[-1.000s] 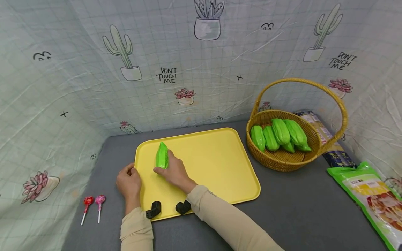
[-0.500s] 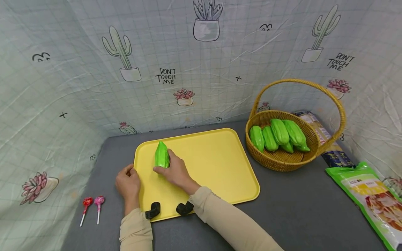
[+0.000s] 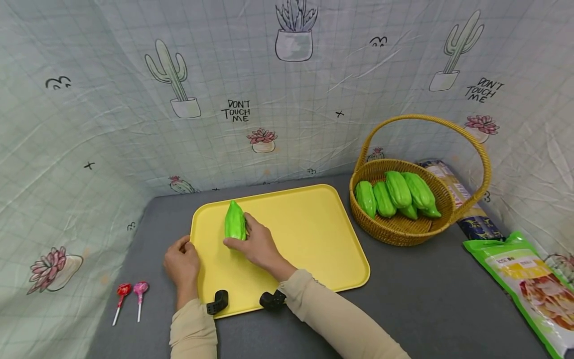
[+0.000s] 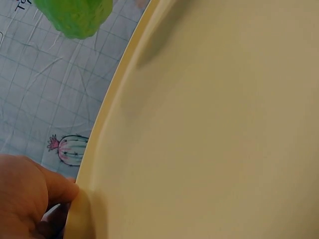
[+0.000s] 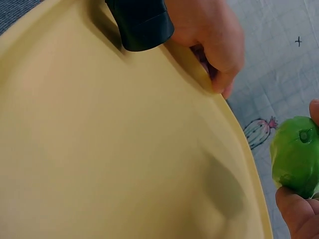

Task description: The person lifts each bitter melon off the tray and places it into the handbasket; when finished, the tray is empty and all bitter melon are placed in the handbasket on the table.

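My right hand [image 3: 263,248] grips a bright green, bumpy bitter melon [image 3: 235,223] above the left part of a yellow tray [image 3: 309,234]. Its pointed end faces away from me. In the right wrist view, thumb and finger hold the bitter melon [image 5: 294,157] from opposite sides, and its shadow falls on the tray. My left hand [image 3: 182,267] pinches the tray's left rim; in the left wrist view the left hand [image 4: 27,196] is at that rim, part of it cut off by the frame. The bitter melon's lower end [image 4: 79,20] shows there too.
A wicker basket [image 3: 401,238] with a tall handle holds several more green bitter melons [image 3: 398,190] at the back right. Behind it lies a patterned packet [image 3: 477,219]; a green-edged food bag [image 3: 524,284] lies at right. Two lollipops [image 3: 141,288] lie at the left.
My right hand has moved slightly right with the bitter melon, which has turned a little to show more of its side. My left hand stays at the tray's rim.
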Motion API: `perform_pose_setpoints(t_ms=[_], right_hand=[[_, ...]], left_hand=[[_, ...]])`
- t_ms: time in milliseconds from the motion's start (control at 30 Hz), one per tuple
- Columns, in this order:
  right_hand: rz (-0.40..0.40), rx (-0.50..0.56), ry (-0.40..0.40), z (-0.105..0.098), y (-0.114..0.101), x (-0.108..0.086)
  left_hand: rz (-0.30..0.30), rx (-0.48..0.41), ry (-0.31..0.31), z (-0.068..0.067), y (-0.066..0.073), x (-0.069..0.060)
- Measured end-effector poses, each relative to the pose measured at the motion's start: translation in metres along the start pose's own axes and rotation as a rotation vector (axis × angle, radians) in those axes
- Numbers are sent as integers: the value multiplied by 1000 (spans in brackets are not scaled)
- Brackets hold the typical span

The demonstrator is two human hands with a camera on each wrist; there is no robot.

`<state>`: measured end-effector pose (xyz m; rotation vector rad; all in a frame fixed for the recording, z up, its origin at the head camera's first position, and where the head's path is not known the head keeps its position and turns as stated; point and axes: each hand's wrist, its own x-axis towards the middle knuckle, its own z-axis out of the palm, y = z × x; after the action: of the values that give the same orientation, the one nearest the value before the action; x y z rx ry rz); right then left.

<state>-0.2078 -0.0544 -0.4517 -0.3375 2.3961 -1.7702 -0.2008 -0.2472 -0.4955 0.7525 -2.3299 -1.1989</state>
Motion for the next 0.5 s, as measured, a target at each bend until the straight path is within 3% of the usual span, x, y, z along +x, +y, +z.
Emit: perform_pose_setpoints(t_ms=[500], right_hand=[[-24,58,-21,-16,-7,-8]], left_hand=[[-14,-5,-14,0,0,1]])
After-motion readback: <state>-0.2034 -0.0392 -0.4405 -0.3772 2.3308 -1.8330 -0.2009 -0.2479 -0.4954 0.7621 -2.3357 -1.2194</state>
